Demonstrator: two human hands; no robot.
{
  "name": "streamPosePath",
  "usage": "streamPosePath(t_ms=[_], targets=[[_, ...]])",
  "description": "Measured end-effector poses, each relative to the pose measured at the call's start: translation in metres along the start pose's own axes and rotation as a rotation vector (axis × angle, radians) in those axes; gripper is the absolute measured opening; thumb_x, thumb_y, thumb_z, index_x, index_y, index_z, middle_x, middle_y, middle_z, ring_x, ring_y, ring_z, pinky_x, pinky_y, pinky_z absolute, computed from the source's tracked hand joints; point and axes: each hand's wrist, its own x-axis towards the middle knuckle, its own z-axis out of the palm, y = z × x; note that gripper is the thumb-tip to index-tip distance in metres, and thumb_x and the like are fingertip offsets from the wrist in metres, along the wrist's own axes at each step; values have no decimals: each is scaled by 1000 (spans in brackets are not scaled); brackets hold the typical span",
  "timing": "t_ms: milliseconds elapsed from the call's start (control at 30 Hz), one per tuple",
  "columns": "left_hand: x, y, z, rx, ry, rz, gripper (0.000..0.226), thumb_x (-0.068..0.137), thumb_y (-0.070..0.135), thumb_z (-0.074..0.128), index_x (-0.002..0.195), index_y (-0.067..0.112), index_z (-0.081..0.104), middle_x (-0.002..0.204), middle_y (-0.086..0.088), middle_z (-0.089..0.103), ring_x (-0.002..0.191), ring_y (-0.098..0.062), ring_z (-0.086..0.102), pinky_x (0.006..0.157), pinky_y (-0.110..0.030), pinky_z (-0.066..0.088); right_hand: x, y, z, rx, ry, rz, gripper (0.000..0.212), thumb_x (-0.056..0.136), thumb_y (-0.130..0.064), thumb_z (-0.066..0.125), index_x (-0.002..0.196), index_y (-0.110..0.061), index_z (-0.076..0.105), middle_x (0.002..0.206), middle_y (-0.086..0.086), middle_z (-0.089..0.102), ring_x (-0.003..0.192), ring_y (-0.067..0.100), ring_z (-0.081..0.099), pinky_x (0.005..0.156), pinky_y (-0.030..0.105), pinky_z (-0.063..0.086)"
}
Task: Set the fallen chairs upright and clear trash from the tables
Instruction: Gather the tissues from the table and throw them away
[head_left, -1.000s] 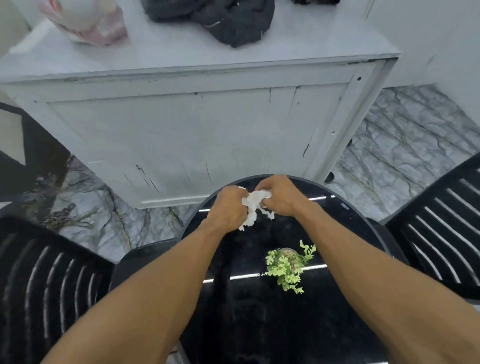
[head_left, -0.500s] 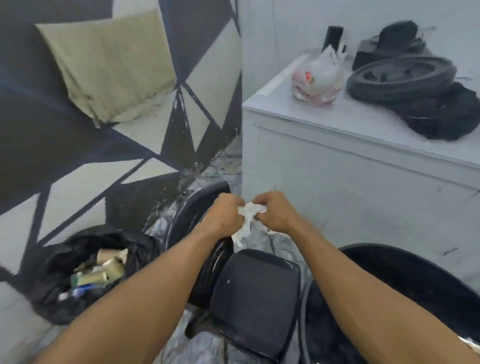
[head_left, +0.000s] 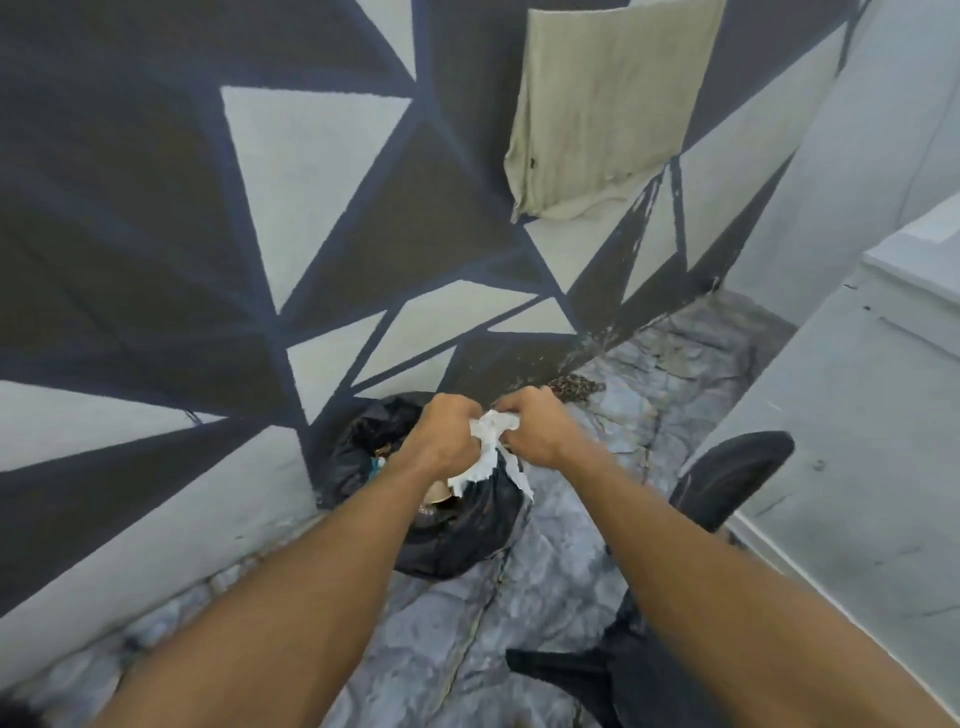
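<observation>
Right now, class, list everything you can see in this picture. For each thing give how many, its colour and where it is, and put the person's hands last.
paper tissue: one, white, crumpled, held between both hands over the bin bag
bin bag: one, black, open, on the floor against the wall, trash inside
chair: one, black, lower right, beside the cabinet
cabinet: one, white, right side
cloth: one, beige, hanging on the wall, top
wall: one, dark with pale triangles, left and behind
floor: one, grey marbled, bottom centre
left hand: one, grips the tissue
right hand: one, grips the tissue
</observation>
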Motion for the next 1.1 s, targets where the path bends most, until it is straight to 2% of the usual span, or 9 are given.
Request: streamPosePath(t_ms=[133,267,367,433,600,700,900,1000,1100], targets=[[35,-63,-6,14,-17,-112,19,71,5,60,60,21,57,66,6,61,68,-19,61,57,-29,46,69,-13,47,-21,-105,-22,27,72,-4,64,91,-19,77,89,4,75,87,26,66,74,35,55],[81,-119,6,16,-39,-214,32,71,5,64,55,28,48,68,10,58,70,-19,61,60,-30,49,137,-9,94,-20,-215,-9,32,72,-2,63,96,-19,76,92,5,74,87,27,67,74,37,57],[113,-156,16,20,-108,-260,18,69,10,66,75,27,65,85,7,64,82,-19,64,66,-25,49,178,2,125,4,-272,24,40,72,0,61,108,-16,73,101,9,73,94,30,66,80,34,56],[131,-175,24,15,-121,-297,33,69,10,68,100,18,72,105,0,68,96,-21,65,77,-27,54,200,10,143,-4,-298,42,41,75,-1,61,112,-15,71,108,10,72,102,31,64,84,32,51],[168,-204,39,-30,-122,-330,31,73,6,68,103,9,73,107,-8,69,100,-28,64,83,-34,54,240,26,173,-10,-333,73,45,78,-3,63,121,-15,68,114,11,70,107,32,63,91,35,51],[179,-219,44,1,-158,-342,57,75,6,70,131,10,62,130,-10,62,120,-29,57,98,-36,50,255,31,181,-32,-379,74,52,79,-7,66,130,-15,61,125,8,65,116,30,59,95,33,47],[186,-225,46,-12,-167,-398,44,77,14,66,121,8,67,115,-14,68,106,-34,63,87,-40,55,269,34,186,-51,-414,87,53,76,-14,71,129,-16,63,124,8,67,114,29,61,95,33,50],[179,-224,45,-15,-143,-417,41,74,19,67,115,16,70,109,-10,70,100,-33,66,80,-38,57,270,33,185,-35,-416,80,51,75,-13,71,125,-16,66,119,11,69,111,30,63,92,35,52],[170,-222,38,-51,-85,-443,48,72,18,69,120,22,69,115,-7,70,104,-30,66,86,-39,56,267,23,182,-61,-449,55,47,79,-15,70,126,-17,65,121,13,68,113,31,61,95,37,50]])
